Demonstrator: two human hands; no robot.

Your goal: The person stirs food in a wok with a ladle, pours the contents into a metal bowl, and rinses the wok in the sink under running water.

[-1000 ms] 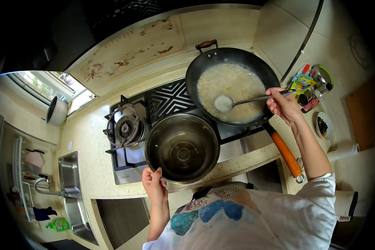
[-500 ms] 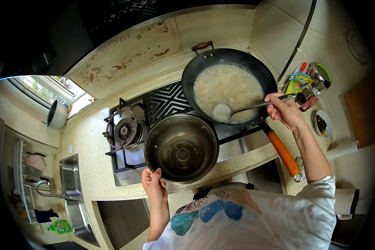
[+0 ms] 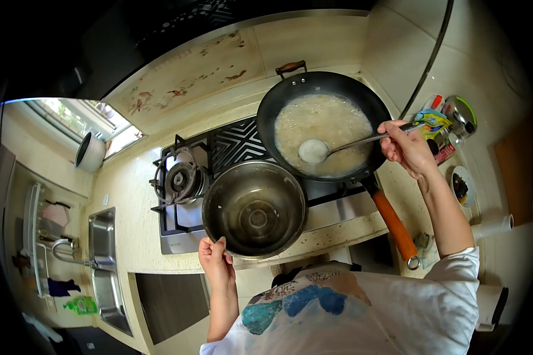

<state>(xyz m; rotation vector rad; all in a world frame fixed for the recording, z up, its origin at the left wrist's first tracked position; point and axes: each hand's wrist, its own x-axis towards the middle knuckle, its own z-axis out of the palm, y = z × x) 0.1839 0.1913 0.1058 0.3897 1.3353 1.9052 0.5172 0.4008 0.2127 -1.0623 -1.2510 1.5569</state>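
Stovetop (image 3: pixel 175 243) hides partly behind a pot (image 3: pixel 225 198) left fingers (image 3: pixel 218 249) pinch; right fingers (image 3: pixel 392 130) grip a ladle (image 3: pixel 352 144).

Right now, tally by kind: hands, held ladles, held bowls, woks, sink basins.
Hands: 2 (left hand, right hand)
Held ladle: 1
Held metal bowl: 1
Wok: 1
Sink basins: 2 (upper basin, lower basin)
Total: 7
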